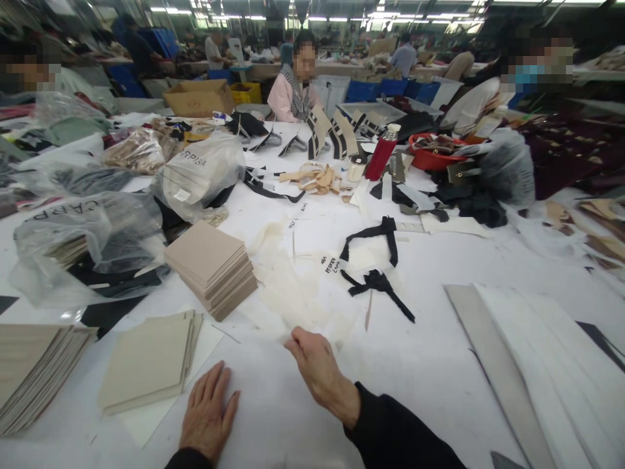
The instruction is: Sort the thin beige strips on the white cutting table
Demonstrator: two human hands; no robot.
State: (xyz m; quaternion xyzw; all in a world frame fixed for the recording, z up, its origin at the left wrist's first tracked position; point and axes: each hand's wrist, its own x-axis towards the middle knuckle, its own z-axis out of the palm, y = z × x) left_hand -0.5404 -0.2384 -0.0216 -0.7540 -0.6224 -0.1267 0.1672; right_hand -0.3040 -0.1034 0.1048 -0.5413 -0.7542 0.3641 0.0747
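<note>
My left hand [208,409] lies flat on the white table [273,417], fingers stretched out and thumb spread. It is just right of a short pile of cream panels [146,365] resting on a white sheet [153,420]. My right hand [319,372] is closed in a pinch over the table; whatever its fingertips hold, if anything, I cannot make out. Beyond that hand a yellowish, glue-like patch [288,286] marks the surface. A taller stack of beige panels [209,264] stands farther up, left of the right hand.
Black fabric strips [378,281] lie beyond my right hand. Another panel stack [34,365] is at far left, near plastic bags [112,228]. White sheets [537,352] cover the right side. A red bottle [382,156] stands farther back. A person [288,98] sits across the table.
</note>
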